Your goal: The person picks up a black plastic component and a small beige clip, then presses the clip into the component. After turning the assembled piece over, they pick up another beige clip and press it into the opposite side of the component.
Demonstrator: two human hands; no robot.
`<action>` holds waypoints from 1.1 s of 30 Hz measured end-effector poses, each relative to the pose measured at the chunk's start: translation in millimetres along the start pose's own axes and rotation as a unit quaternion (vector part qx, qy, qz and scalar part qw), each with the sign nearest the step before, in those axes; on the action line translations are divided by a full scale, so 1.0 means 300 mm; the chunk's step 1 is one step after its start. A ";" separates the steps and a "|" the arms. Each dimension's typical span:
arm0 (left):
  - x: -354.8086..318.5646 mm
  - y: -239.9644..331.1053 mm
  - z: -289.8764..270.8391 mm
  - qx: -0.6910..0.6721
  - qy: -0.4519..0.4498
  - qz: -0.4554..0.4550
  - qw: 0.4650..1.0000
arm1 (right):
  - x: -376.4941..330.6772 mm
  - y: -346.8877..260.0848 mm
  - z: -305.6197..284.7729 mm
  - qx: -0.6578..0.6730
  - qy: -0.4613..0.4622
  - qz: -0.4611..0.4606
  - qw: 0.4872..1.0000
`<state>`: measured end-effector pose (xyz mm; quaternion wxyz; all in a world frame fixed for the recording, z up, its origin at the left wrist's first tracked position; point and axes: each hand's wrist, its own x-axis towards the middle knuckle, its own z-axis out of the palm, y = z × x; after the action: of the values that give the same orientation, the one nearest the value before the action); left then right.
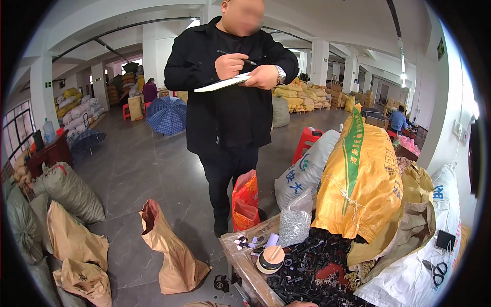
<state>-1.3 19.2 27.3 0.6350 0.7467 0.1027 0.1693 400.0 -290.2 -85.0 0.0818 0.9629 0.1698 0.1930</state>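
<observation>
Only a sliver of one hand (302,304) shows at the lower edge (grip cannot be told), nearest the black plastic parts (312,271) heaped on the surface (245,266) beside a tape roll (270,258).

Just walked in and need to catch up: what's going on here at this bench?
A person in black stands in front of the bench, a pen in one hand over a white notepad held in the other. The wearer's own hands barely show: only a sliver of one hand at the lower edge, beside a pile of small black parts spilling from a tipped yellow sack. A roll of tape and a clear bag of small metal pieces sit on the wooden bench.
</observation>
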 end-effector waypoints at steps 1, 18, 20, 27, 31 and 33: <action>0.002 0.000 0.003 -0.003 0.001 0.001 1.000 | 0.001 -0.019 -0.060 0.001 -0.005 -0.001 1.000; 0.004 0.003 0.000 -0.019 -0.016 -0.030 0.999 | 0.013 -0.001 0.007 -0.026 0.009 -0.003 1.000; 0.005 -0.001 -0.002 -0.013 -0.015 -0.024 1.000 | 0.012 -0.006 0.008 -0.029 0.010 -0.004 1.000; 0.015 -0.014 -0.020 -0.006 -0.031 -0.019 0.999 | 0.017 -0.061 -0.092 0.032 -0.033 0.018 0.999; 0.002 -0.022 0.006 -0.081 -0.038 -0.076 0.993 | 0.011 -0.019 -0.073 0.113 0.003 0.007 0.994; -0.006 -0.028 0.013 -0.074 -0.038 -0.073 0.994 | -0.005 -0.026 -0.145 0.195 0.048 -0.017 0.979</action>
<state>-0.9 16.4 18.4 0.7029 0.6937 0.1203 0.1010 379.1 -279.3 -47.7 -0.1127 0.9470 0.2238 0.2010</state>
